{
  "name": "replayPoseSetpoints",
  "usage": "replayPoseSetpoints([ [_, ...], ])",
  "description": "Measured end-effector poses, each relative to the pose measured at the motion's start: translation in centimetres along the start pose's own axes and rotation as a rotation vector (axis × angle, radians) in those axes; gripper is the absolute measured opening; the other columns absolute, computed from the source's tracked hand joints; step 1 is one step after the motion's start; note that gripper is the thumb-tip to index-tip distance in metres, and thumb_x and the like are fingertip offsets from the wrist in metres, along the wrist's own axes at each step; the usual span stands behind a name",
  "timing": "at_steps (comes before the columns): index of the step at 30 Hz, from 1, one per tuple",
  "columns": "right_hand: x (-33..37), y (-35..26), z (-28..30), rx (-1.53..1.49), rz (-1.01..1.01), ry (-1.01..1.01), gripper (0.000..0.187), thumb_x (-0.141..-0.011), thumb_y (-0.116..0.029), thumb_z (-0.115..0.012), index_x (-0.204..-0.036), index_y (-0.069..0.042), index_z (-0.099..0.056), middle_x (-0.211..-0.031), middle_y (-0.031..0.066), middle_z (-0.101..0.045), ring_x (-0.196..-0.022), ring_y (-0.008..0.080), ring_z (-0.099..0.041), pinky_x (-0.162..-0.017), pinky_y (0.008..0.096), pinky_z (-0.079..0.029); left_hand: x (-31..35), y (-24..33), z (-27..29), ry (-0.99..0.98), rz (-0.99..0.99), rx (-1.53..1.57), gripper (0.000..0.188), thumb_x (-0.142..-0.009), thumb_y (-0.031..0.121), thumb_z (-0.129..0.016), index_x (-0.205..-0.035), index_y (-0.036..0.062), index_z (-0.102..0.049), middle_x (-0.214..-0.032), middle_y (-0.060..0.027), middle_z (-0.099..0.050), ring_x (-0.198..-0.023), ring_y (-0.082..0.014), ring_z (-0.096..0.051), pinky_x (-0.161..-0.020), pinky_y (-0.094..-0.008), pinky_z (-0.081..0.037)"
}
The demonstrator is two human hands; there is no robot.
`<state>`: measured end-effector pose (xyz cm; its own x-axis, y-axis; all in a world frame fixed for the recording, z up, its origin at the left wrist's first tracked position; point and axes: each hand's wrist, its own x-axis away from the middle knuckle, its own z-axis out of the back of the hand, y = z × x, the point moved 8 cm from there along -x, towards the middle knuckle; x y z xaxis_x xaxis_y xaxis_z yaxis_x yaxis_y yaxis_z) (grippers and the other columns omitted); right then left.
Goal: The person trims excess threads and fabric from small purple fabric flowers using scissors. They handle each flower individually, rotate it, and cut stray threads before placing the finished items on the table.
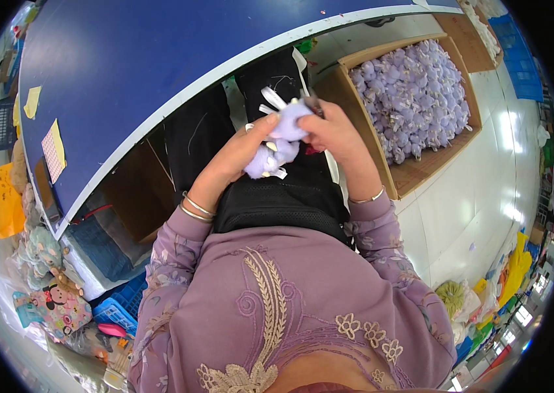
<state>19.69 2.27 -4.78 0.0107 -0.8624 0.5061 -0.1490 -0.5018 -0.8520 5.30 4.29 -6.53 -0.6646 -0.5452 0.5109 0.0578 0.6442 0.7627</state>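
Gripping a small lilac plush toy (277, 141) at frame centre, my left hand (241, 154) and right hand (336, 131) close their fingers around it over the lap; a loosened pinch could drop it beside the carton of matching toys (414, 98), upper right.

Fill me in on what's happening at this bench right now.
A person in a purple embroidered top holds a small lilac plush toy over their lap with both hands. The left hand grips it from the side; the right hand pinches its top, apparently with a small dark tool. A cardboard box of matching lilac toys sits at their right, a blue table ahead.
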Motion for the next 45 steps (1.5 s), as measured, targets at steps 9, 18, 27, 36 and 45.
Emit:
replayPoseSetpoints([
  [9, 3.6, 0.7, 17.0, -0.806, 0.388, 0.569, 0.032, -0.095, -0.029, -0.052, -0.106, 0.0, -0.059, -0.087, 0.011, -0.063, -0.043, 0.0067, -0.029, -0.037, 0.0201, -0.024, -0.1, 2.3, -1.0, -0.172, -0.216, 0.284, 0.045, -0.088, 0.018, -0.045, -0.131, 0.0038, -0.047, -0.127, -0.0181, -0.055, -0.107, -0.031, -0.064, -0.049, -0.0237, -0.056],
  [18, 3.4, -2.5, -1.5, 0.368, 0.462, -0.027, 0.03, -0.081, -0.009, -0.069, -0.111, -0.008, -0.064, -0.08, -0.0029, -0.058, -0.071, 0.0065, -0.05, -0.063, 0.0241, -0.045, 0.3, 2.1, -0.7, -0.029, -0.077, 0.182, 0.042, -0.093, 0.028, -0.047, -0.127, 0.0034, -0.051, -0.111, -0.0132, -0.063, -0.083, -0.019, -0.068, -0.046, -0.0229, -0.053],
  [27, 1.2, 0.5, -0.2, -0.013, 0.284, -0.05, 0.029, -0.081, -0.02, -0.07, -0.099, 0.001, -0.062, -0.073, -0.0048, -0.053, -0.064, 0.0034, -0.045, -0.056, 0.0207, -0.038, 0.5, 2.0, -1.4, -0.067, -0.11, 0.1, 0.044, -0.093, 0.026, -0.058, -0.128, -0.0006, -0.051, -0.102, -0.0101, -0.064, -0.085, -0.0159, -0.064, -0.076, -0.0281, -0.051],
  [36, 0.8, 1.5, -0.3, -0.408, 0.142, -0.153, 0.016, -0.085, -0.019, -0.06, -0.083, -0.005, -0.053, -0.066, -0.0028, -0.046, -0.05, 0.0023, -0.035, -0.044, 0.0204, -0.028, 0.9, 3.7, -1.6, -0.024, -0.363, -0.156, 0.055, -0.087, 0.012, -0.064, -0.139, 0.005, -0.044, -0.109, -0.0058, -0.06, -0.087, -0.0103, -0.059, -0.075, -0.0253, -0.049],
  [45, 0.4, 2.0, -1.9, -0.508, 0.118, -0.226, 0.015, -0.088, -0.019, -0.055, -0.078, -0.008, -0.051, -0.067, -0.0028, -0.046, -0.048, 0.0026, -0.036, -0.043, 0.0208, -0.029, -0.2, 1.9, 0.5, 0.113, -0.298, 0.013, 0.031, -0.095, 0.015, -0.059, -0.123, 0.0024, -0.056, -0.102, -0.0022, -0.062, -0.088, -0.0082, -0.059, -0.072, -0.0229, -0.049],
])
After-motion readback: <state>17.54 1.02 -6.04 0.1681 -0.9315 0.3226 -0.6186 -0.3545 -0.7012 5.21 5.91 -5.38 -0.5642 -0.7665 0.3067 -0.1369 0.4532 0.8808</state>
